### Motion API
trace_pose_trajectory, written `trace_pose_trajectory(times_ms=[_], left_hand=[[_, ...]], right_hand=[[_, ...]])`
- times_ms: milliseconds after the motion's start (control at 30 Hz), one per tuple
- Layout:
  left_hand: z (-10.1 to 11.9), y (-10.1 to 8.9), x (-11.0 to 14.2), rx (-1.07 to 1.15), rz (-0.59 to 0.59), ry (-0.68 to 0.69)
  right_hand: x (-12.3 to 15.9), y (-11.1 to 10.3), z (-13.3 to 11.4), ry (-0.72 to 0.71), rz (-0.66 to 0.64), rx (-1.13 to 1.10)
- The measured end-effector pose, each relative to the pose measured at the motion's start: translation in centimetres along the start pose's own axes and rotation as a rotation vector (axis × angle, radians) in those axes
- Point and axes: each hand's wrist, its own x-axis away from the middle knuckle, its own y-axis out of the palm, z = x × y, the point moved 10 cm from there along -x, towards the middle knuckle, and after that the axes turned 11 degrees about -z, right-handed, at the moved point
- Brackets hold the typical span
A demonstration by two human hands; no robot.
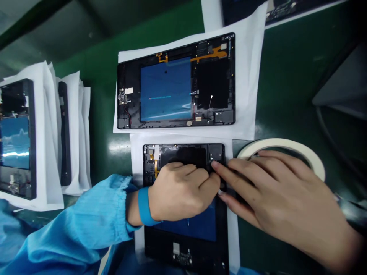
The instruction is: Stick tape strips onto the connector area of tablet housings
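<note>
An open tablet housing (222,236), with a blue battery (200,225), lies upright in front of me on a white sheet (234,229). Across its upper middle is my left hand (183,191), fingers curled in and knuckles up; whatever they pinch is hidden. My right hand (281,194) comes in from the right, fingers stretched out. Its index fingertip rests by the housing's right edge near a black corner module (216,151), and its thumb tip sits lower, apart from it. Partly beneath the right hand lies a roll of cream tape (286,143).
A second open tablet (212,84) lies crosswise behind on a white foam sheet (246,76). At left, more tablets (32,137) stand on edge between white sheets (48,152). Another device (243,11) is at the top right. The green table (286,76) carries everything.
</note>
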Motion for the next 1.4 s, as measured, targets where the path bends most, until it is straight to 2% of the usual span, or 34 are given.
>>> trace_pose_trajectory(times_ms=[100,200,433,667,767,833,933,1000,1400], left_hand=[[-0.1,-0.1,0.1,-0.023,-0.007,-0.012],[-0.3,0.2,0.3,0.006,-0.031,-0.021],[-2.0,0.9,0.8,0.128,-0.038,-0.119],[-2.3,0.9,0.6,0.154,-0.064,-0.093],[-2.4,1.2,0.6,0.153,-0.082,-0.078],[-2.4,1.4,0.6,0.151,-0.089,-0.078],[-2.5,1.6,0.6,0.141,-0.091,-0.076],[-2.5,1.6,0.6,0.140,-0.087,-0.075],[-2.5,1.4,0.6,0.153,-0.043,-0.061]], right_hand=[[0.0,0.1,-0.4,-0.003,0.001,0.049],[0.3,-0.1,-0.5,-0.009,0.057,0.061],[0.7,-0.5,-0.9,-0.068,0.119,0.063],[0.4,-0.4,-1.9,-0.107,0.067,0.101],[0.3,-0.7,-1.7,-0.071,0.065,0.042],[0.4,-1.3,-1.2,-0.021,0.119,0.005],[0.5,-2.0,-0.6,0.078,0.192,0.053],[0.3,-1.9,-0.6,0.121,0.187,0.097],[-0.5,-1.6,-1.3,0.140,0.168,0.121]])
